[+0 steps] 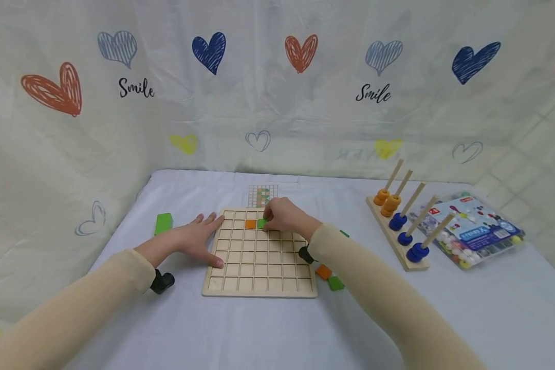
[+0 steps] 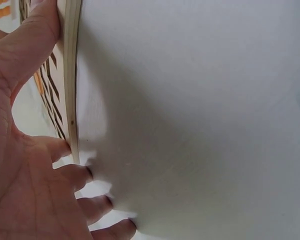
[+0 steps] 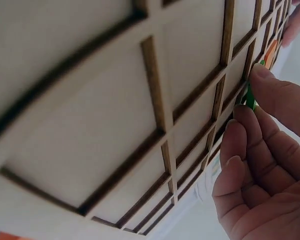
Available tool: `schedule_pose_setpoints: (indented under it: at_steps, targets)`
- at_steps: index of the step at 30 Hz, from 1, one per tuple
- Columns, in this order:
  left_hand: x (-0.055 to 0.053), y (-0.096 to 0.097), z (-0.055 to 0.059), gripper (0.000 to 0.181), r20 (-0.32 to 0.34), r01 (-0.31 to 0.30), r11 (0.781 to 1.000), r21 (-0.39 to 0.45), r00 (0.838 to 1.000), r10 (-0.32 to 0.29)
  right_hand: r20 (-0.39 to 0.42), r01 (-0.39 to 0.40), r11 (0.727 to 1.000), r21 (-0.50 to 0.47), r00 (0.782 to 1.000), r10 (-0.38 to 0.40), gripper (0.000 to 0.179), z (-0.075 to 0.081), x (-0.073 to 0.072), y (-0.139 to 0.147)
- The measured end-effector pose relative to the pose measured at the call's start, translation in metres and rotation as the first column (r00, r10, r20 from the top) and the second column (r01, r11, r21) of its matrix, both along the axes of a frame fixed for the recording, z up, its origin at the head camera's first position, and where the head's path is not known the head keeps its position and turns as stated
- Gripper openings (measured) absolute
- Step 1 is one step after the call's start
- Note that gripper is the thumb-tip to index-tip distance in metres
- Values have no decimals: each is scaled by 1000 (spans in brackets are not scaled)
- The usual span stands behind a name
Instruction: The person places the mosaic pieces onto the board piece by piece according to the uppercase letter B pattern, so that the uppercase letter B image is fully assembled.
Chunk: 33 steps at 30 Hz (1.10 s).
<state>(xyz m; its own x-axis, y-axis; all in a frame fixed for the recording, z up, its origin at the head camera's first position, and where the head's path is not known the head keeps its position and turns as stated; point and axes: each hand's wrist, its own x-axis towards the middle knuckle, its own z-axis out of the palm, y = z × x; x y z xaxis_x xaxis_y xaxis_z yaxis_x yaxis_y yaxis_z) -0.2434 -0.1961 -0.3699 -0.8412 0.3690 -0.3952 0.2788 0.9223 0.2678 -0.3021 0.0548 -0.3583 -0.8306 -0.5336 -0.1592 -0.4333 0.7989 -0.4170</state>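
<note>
A wooden grid board (image 1: 247, 270) lies flat on the white cloth. My left hand (image 1: 196, 239) rests at the board's left edge with its fingers spread; in the left wrist view the thumb touches the rim and the other fingertips reach the cloth. My right hand (image 1: 284, 213) pinches a green square tile (image 1: 261, 223) between thumb and finger at the upper part of the grid. In the right wrist view part of that green tile (image 3: 250, 97) shows between the fingertips. Just left of it, an orange tile (image 1: 250, 224) sits in a grid cell.
A printed pattern card (image 1: 254, 196) lies behind the board. Beside the right forearm are a loose orange tile (image 1: 323, 272) and a green one (image 1: 336, 283). A green block (image 1: 164, 223) stands at left; a peg stand with rings (image 1: 398, 241) and a bead box (image 1: 478, 231) lie at right.
</note>
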Motion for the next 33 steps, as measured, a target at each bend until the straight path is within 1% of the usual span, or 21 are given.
schedule_pose_setpoints:
  at_steps: [6, 13, 17, 25, 28, 33]
  targets:
    - [0, 0, 0, 124, 6, 2, 1000, 2, 1000, -2, -10, 0, 1000, 16, 1000, 0, 23, -1, 0, -2]
    - [1, 0, 1, 124, 9, -4, 1000, 11, 1000, 4, -8, -6, 1000, -7, 1000, 6, 19, -4, 2, -1]
    - [1, 1, 2, 123, 6, -3, 1000, 9, 1000, 3, -7, -5, 1000, -12, 1000, 5, 17, -3, 4, -2]
    - [1, 1, 3, 123, 4, 2, 1000, 1, 1000, -2, -28, 3, 1000, 28, 1000, -2, 11, -2, 4, -5]
    - [2, 1, 3, 123, 3, 3, 1000, 3, 1000, -3, -34, -1, 999, 41, 999, 2, 11, -2, 3, -6]
    - [2, 1, 4, 123, -3, 7, 1000, 4, 1000, -7, -20, 4, 1000, 27, 1000, -3, 14, -1, 3, -3]
